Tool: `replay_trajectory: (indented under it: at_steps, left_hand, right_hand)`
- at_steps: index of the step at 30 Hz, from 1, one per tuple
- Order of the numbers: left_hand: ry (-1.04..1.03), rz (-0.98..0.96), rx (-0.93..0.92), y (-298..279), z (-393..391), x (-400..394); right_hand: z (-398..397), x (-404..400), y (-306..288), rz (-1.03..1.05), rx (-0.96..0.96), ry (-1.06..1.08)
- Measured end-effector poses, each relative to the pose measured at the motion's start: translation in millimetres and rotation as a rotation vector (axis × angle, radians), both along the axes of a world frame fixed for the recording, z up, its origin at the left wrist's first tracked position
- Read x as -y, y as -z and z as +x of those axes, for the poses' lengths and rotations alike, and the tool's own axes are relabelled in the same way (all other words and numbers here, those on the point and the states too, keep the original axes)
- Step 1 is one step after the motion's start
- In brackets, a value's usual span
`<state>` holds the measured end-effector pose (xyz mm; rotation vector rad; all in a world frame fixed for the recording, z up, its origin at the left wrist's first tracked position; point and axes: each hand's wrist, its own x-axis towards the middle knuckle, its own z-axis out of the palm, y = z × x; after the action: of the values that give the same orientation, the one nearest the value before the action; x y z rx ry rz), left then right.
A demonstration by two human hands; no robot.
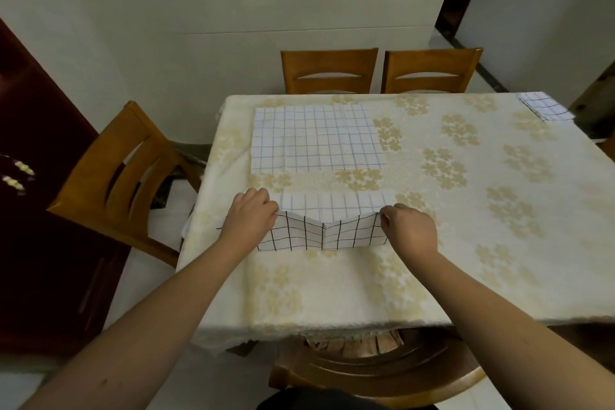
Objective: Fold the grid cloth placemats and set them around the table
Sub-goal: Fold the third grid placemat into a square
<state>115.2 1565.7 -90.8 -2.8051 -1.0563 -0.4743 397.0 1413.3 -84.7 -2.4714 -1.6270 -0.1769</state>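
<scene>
Both hands, left hand [252, 214] and right hand [408, 229], pinch the mat's [324, 233] lifted edge, just nearer than the flat mat [316, 140]; its sagging middle may crease the fold crooked

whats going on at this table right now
A person is folding a grid cloth placemat at the near edge of the table. The left hand and right hand each pinch a corner of its lifted edge, with the fold half done and the middle sagging. Another placemat lies flat farther back, and a folded one sits at the far right corner. Wooden chairs stand around.
</scene>
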Motion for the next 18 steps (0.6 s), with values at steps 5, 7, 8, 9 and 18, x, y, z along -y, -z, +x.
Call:
replay_trajectory:
  at_steps: [5, 7, 8, 9, 18]
  left_hand:
    - [-0.058, -0.012, -0.022, 9, 18, -28]
    - [-0.083, -0.021, -0.031, 14, 27, -39]
    - [-0.091, -0.024, -0.041, 17, 32, -44]
    - [-0.097, -0.027, -0.051, 20, 36, -49]
    - [-0.136, -0.108, -0.153, 66, 63, -97]
  right_hand:
    - [20, -29, 8, -0.021, -0.027, 0.004]
    - [30, -43, 13, -0.043, -0.030, -0.007]
    - [35, -50, 16, -0.063, -0.020, -0.021]
    - [39, -56, 20, -0.086, -0.011, -0.035]
    - [62, -114, 52, -0.179, -0.102, -0.090]
